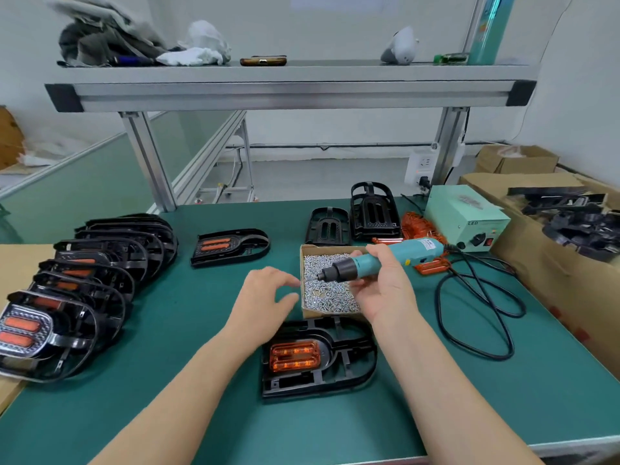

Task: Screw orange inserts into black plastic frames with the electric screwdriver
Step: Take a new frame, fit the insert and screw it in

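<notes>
A black plastic frame [349,367] with an orange insert [294,356] seated in it lies on the green mat in front of me. My right hand [382,286] grips the teal electric screwdriver [379,260], its black tip pointing left over a cardboard box of small silver screws [322,286]. Just left of that box hovers my left hand [265,297], fingers loosely curled and holding nothing. Another frame with an orange insert [231,245] lies further back.
Several assembled frames [84,283] overlap in a row at the left. Two bare black frames [355,219] and loose orange inserts [419,226] sit behind the screw box. A pale green power unit [466,216] with black cable [479,313] stands right, beside cardboard boxes [553,256].
</notes>
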Tool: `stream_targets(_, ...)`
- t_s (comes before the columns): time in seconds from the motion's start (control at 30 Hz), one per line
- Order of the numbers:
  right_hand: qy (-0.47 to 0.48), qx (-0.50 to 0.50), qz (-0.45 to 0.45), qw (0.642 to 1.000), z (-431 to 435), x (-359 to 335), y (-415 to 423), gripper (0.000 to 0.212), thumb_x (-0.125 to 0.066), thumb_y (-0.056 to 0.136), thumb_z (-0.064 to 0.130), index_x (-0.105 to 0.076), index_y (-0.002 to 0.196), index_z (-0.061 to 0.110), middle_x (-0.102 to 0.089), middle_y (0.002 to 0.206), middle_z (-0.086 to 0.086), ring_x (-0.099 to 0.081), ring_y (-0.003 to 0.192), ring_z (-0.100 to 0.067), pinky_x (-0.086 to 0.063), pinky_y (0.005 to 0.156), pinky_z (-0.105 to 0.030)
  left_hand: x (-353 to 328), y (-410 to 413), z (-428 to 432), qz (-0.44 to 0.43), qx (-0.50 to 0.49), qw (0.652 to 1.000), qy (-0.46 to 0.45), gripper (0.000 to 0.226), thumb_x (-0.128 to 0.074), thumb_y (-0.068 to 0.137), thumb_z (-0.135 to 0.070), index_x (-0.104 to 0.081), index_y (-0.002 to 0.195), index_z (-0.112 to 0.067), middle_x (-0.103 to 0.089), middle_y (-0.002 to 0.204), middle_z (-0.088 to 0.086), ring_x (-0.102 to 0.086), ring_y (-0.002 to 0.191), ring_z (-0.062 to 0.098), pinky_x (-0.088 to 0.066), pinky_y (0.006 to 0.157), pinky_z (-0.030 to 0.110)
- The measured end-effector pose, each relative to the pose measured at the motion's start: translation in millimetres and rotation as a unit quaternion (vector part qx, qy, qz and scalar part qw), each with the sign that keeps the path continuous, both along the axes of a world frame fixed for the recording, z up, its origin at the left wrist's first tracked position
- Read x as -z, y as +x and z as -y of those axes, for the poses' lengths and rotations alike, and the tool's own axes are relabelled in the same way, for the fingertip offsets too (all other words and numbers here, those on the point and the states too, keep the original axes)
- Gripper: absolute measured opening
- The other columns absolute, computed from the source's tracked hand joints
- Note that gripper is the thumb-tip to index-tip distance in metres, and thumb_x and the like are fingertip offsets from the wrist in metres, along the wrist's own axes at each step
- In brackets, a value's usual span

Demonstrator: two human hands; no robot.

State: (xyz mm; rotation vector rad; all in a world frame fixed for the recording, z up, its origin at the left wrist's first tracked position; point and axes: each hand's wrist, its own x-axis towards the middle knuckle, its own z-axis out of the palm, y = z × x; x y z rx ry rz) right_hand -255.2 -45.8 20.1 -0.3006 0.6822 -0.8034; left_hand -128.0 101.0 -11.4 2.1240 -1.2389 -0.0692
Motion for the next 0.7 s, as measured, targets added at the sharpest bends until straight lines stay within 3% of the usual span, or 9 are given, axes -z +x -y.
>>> stream_targets(0.13, -0.022, 0.041, 0.013, 0.999, 8, 2, -3, 0.038, -0.071, 0.086, 0.003, -0.051, 0.116, 0.015, -0.061, 0.083, -0.005, -0.061, 0.061, -0.012, -0.049, 0.042, -0.022, -6, 3, 32, 0.074, 0.051, 0.991, 0.097, 0.021, -0.063, 0.095, -0.031, -0.074, 0.113, -0.029, -0.066, 0.113, -0.005, -0.045, 0.116, 0.020, -0.036, 0.101, 0.036)
stream_targets(0.27, -0.076, 0.072, -0.002, 0.994, 20, 6, -7, 0.041, -0.082, 0.083, 0.026, -0.062, 0.117, 0.014, -0.060, 0.079, -0.001, -0.059, 0.051, -0.006, -0.054, 0.053, -0.023, -8, 0, 54, 0.134, 0.092, 0.974, 0.157, 0.022, -0.063, 0.092, -0.036, -0.073, 0.112, -0.038, -0.069, 0.103, -0.011, -0.045, 0.109, 0.018, -0.032, 0.085, 0.030)
stream_targets(0.4, -0.127, 0.055, 0.005, 0.990, 27, 9, -10, 0.033, -0.079, 0.083, 0.046, -0.069, 0.091, 0.016, -0.066, 0.068, 0.003, -0.058, 0.053, -0.006, -0.053, 0.053, -0.023, -4, -8, 70, 0.187, 0.118, 0.959, 0.176, 0.014, -0.065, 0.087, -0.033, -0.073, 0.099, -0.034, -0.070, 0.096, -0.011, -0.048, 0.101, 0.017, -0.024, 0.080, 0.031)
stream_targets(0.53, -0.180, 0.017, -0.005, 0.984, 25, 7, -9, 0.019, -0.076, 0.088, 0.030, -0.077, 0.074, 0.018, -0.068, 0.065, 0.000, -0.060, 0.052, -0.008, -0.054, 0.052, -0.023, 0, -10, 76, 0.206, 0.127, 0.956, 0.164, 0.007, -0.063, 0.089, -0.029, -0.069, 0.091, -0.028, -0.069, 0.091, -0.008, -0.047, 0.093, 0.018, -0.023, 0.078, 0.032)
stream_targets(0.6, -0.189, 0.001, -0.013, 0.982, 23, 5, -7, 0.010, -0.076, 0.087, 0.023, -0.076, 0.085, 0.013, -0.065, 0.063, 0.000, -0.057, 0.050, -0.008, -0.051, 0.049, -0.023, 3, -11, 74, 0.215, 0.126, 0.956, 0.156, 0.006, -0.061, 0.091, -0.028, -0.067, 0.090, -0.028, -0.069, 0.092, -0.006, -0.049, 0.094, 0.019, -0.023, 0.076, 0.032)
stream_targets(0.7, -0.195, -0.007, -0.034, 0.980, 21, 6, -3, 0.026, -0.077, 0.084, 0.017, -0.061, 0.104, 0.011, -0.056, 0.058, -0.002, -0.051, 0.046, -0.011, -0.047, 0.045, -0.022, 8, -13, 69, 0.193, 0.125, 0.964, 0.132, 0.012, -0.055, 0.092, -0.021, -0.056, 0.082, -0.028, -0.066, 0.091, -0.004, -0.049, 0.095, 0.021, -0.025, 0.076, 0.032)
